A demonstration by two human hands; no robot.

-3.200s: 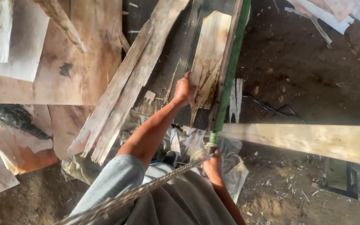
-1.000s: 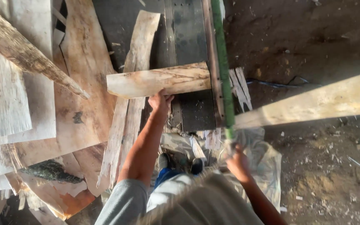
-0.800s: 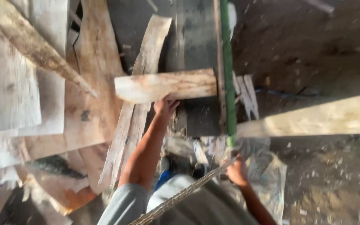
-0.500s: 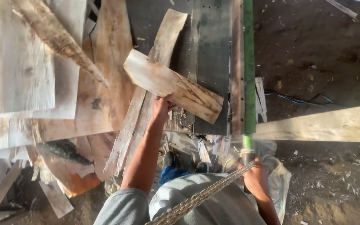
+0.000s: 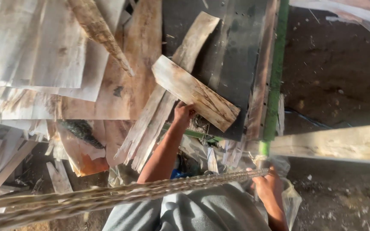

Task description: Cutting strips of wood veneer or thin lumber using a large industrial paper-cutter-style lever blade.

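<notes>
1. The short veneer piece (image 5: 195,92) lies tilted across the dark machine bed (image 5: 230,51), its upper end over a long pale strip (image 5: 168,92) and its lower end near the bed's front edge.
2. The left hand (image 5: 183,113) closes on the piece's near edge, fingers curled onto the wood. A firmer hold nearer the middle would likely keep so thin a sheet from twisting or splitting.
3. The right hand (image 5: 268,186) sits low by the green rail (image 5: 275,72), next to a twisted rope (image 5: 108,196); I cannot tell what it grips.
4. Loose veneer sheets (image 5: 43,47) pile at the left, so the piece is best lifted flat and kept off their ragged edges.
</notes>
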